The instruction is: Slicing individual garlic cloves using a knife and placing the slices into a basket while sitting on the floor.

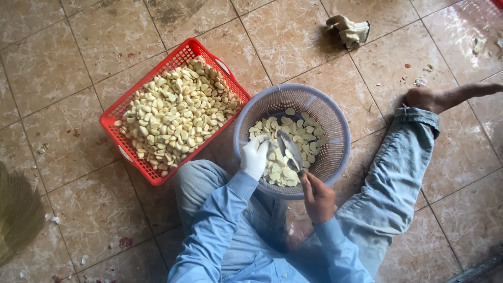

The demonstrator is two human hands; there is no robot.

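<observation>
Garlic peeling over a round lavender basket [335,152] on the tiled floor.
Gloved left hand [255,156] pinches a garlic clove [263,139]; bare right hand [317,196], closed on a knife [290,150], points its blade toward that glove, so a slip could nick it.
</observation>
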